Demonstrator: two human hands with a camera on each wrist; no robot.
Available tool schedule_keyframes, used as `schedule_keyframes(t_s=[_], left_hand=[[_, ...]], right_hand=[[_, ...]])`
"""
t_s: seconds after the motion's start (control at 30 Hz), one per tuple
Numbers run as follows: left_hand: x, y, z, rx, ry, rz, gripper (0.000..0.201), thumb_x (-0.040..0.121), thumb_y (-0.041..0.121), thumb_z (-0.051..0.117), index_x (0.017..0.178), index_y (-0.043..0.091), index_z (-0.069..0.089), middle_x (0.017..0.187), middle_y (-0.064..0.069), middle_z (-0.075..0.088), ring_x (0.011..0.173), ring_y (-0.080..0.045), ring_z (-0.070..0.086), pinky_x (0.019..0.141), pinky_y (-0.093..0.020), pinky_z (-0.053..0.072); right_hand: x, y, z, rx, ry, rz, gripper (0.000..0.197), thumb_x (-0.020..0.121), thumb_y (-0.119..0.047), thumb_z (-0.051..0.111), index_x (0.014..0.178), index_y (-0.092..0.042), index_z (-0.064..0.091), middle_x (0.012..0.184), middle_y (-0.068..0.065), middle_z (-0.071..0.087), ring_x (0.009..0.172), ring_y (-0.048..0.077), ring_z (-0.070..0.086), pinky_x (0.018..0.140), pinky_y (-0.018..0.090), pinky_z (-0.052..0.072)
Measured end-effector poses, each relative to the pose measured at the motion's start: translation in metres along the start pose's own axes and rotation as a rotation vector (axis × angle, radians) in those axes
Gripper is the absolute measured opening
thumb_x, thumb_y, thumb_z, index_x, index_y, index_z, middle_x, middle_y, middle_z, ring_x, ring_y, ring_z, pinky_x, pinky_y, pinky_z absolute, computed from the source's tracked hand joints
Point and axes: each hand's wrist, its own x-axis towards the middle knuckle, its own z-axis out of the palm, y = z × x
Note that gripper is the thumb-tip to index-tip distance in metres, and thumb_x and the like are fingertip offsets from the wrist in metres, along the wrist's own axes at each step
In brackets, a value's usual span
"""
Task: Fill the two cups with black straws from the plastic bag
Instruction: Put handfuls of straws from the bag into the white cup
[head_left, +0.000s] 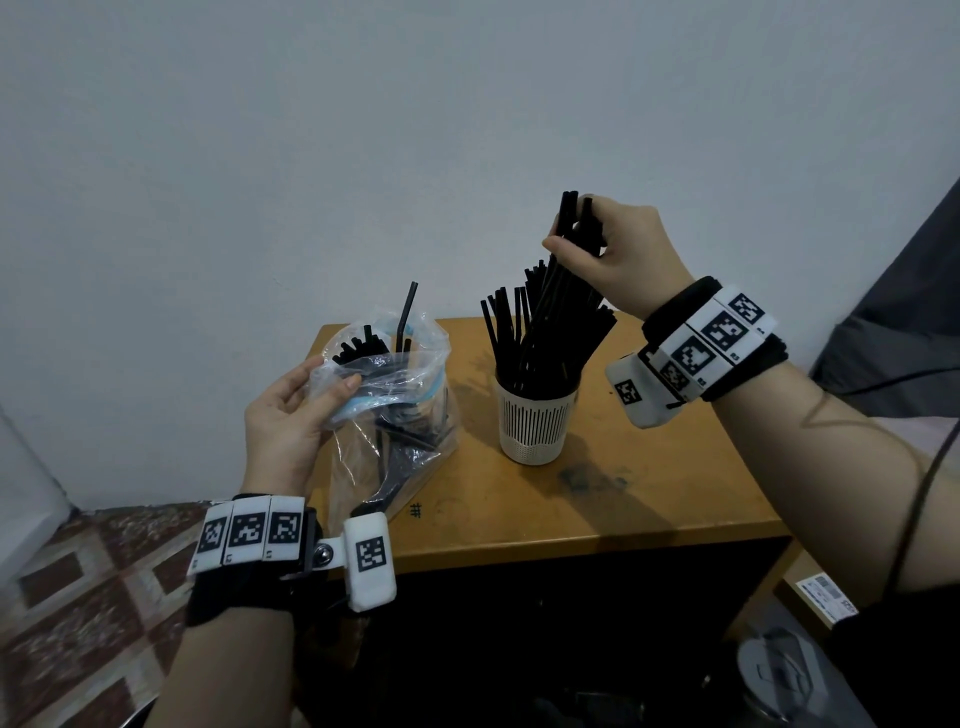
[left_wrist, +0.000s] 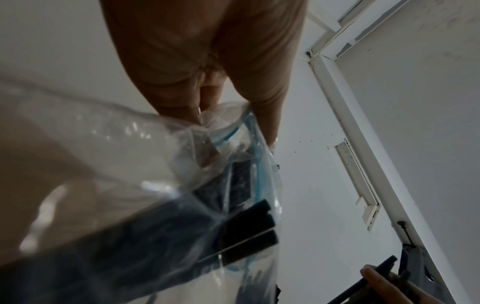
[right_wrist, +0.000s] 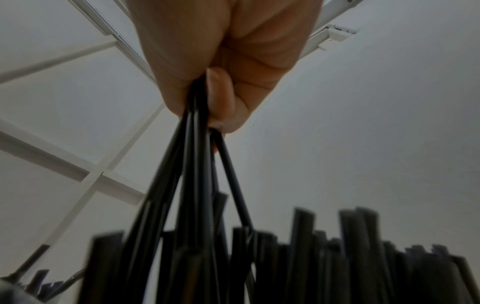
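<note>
Head view: black straws thin, straight, fanned in ribbed cup.

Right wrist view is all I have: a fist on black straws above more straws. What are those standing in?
Observer: A white slotted cup on the wooden table.
Operator: And the left hand?
Observer: The left hand holds the plastic bag open beside the cup.
Operator: Is the bag empty?
Observer: No, black straws poke from its mouth.
Operator: A second cup?
Observer: None visible.
</note>
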Motion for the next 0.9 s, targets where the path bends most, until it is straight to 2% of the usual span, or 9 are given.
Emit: schedule_keyframes(t_s=[0.07, 0.2, 0.4, 0.53, 0.6, 0.67, 0.77, 0.9], left_hand=[[0.000, 0.000, 0.000, -0.005, 0.000, 0.002, 0.079, 0.053, 0.019, 0.082, 0.127, 0.005, 0.057, 0.112, -0.013, 0.068, 0.098, -0.026, 0.070, 0.078, -0.034, 0.060], [0.001, -0.001, 0.000, -0.005, 0.002, 0.006, 0.080, 0.052, 0.020, 0.083, 0.126, 0.005, 0.058, 0.111, -0.013, 0.069, 0.096, -0.025, 0.070, 0.078, -0.033, 0.060], [0.001, -0.002, 0.001, 0.003, 0.006, 0.012, 0.080, 0.049, 0.023, 0.084, 0.124, 0.006, 0.060, 0.108, -0.011, 0.070, 0.094, -0.023, 0.071, 0.078, -0.031, 0.059], [0.001, -0.002, 0.000, -0.004, 0.007, 0.018, 0.079, 0.051, 0.021, 0.083, 0.124, 0.005, 0.059, 0.108, -0.012, 0.070, 0.094, -0.023, 0.070, 0.076, -0.030, 0.060], [0.002, -0.002, -0.002, -0.009, 0.016, 0.013, 0.078, 0.052, 0.020, 0.082, 0.125, 0.005, 0.059, 0.109, -0.012, 0.070, 0.094, -0.024, 0.070, 0.076, -0.030, 0.060], [0.002, -0.002, -0.003, -0.009, 0.019, 0.010, 0.076, 0.053, 0.020, 0.082, 0.124, 0.005, 0.060, 0.108, -0.012, 0.070, 0.094, -0.024, 0.070, 0.074, -0.030, 0.060], [0.002, -0.003, -0.001, -0.002, 0.018, 0.008, 0.073, 0.053, 0.020, 0.082, 0.122, 0.007, 0.061, 0.107, -0.011, 0.070, 0.092, -0.022, 0.071, 0.073, -0.029, 0.060], [0.001, -0.003, 0.001, -0.013, 0.020, 0.000, 0.074, 0.055, 0.018, 0.081, 0.125, 0.005, 0.059, 0.106, -0.011, 0.070, 0.090, -0.021, 0.071, 0.072, -0.028, 0.060]], right_hand=[[0.000, 0.002, 0.003, 0.011, -0.026, 0.019, 0.023, 0.090, -0.025, 0.062, 0.098, -0.003, 0.063, 0.084, -0.001, 0.062, 0.079, 0.020, 0.064, 0.073, 0.027, 0.051], [0.001, 0.009, 0.010, -0.011, -0.065, 0.055, 0.021, 0.091, -0.025, 0.061, 0.099, -0.005, 0.062, 0.083, -0.002, 0.060, 0.075, 0.014, 0.057, 0.061, 0.004, 0.038], [0.004, 0.020, 0.021, -0.066, -0.021, 0.101, 0.023, 0.092, -0.024, 0.059, 0.099, -0.002, 0.059, 0.081, -0.002, 0.056, 0.071, 0.012, 0.051, 0.056, 0.001, 0.034], [0.007, 0.024, 0.020, -0.083, 0.078, 0.093, 0.028, 0.092, -0.025, 0.058, 0.101, 0.002, 0.058, 0.085, 0.009, 0.064, 0.072, 0.015, 0.052, 0.056, 0.011, 0.033], [0.010, 0.024, 0.017, -0.079, 0.088, 0.086, 0.029, 0.092, -0.026, 0.058, 0.101, 0.002, 0.059, 0.088, 0.011, 0.066, 0.073, 0.016, 0.054, 0.059, 0.012, 0.034], [0.013, 0.024, 0.015, -0.080, 0.075, 0.071, 0.029, 0.092, -0.027, 0.058, 0.102, 0.001, 0.059, 0.089, 0.011, 0.067, 0.073, 0.017, 0.056, 0.060, 0.010, 0.035], [0.016, 0.021, 0.014, -0.087, 0.050, 0.049, 0.029, 0.092, -0.026, 0.059, 0.103, 0.000, 0.059, 0.090, 0.008, 0.067, 0.073, 0.013, 0.054, 0.061, 0.004, 0.034], [0.014, 0.018, 0.014, -0.081, 0.045, 0.054, 0.029, 0.092, -0.024, 0.060, 0.105, 0.002, 0.059, 0.086, -0.002, 0.057, 0.074, 0.011, 0.051, 0.059, -0.001, 0.034]])
